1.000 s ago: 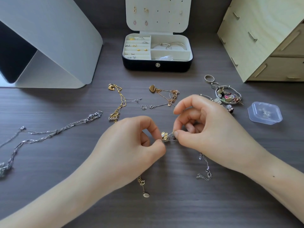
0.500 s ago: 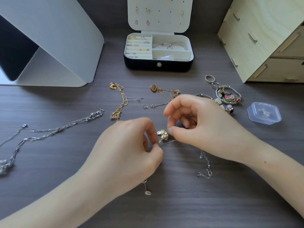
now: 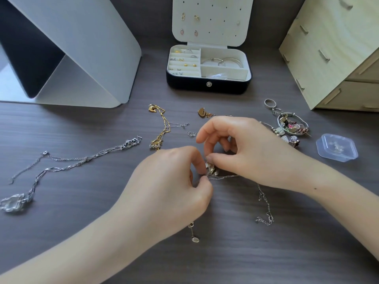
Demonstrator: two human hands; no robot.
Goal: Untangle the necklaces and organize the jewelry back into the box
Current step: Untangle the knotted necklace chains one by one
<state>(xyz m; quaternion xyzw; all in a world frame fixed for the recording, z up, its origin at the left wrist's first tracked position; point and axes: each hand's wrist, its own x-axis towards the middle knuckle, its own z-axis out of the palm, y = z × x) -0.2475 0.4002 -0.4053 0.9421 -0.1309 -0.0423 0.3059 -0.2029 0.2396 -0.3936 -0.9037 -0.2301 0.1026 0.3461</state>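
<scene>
Left hand: fingers curled, thumb and forefinger pinching a thin silver chain right beside a small knot of gold and pale charms. Right hand: thumb and forefinger tips closed on the knot from above, other fingers curled and lifted clear. The hands almost touch at the knot, low over the dark surface.

The chain runs right under the right hand, then trails toward the near edge and lies slack on the surface. A gold tag on a short length shows below the left hand.

Box: far middle, well apart from the hands, lid up with earrings pinned in it. Studs sit in the left slots, hoops in the right rear compartment.

Loose on the surface:
- gold chain, between box and left hand
- heart pendant, just beyond the right hand, its chain partly hidden
- long silver necklace, far left
- ring and charm bangle, right
- clear case, further right

White stand back left, wooden drawers back right.
</scene>
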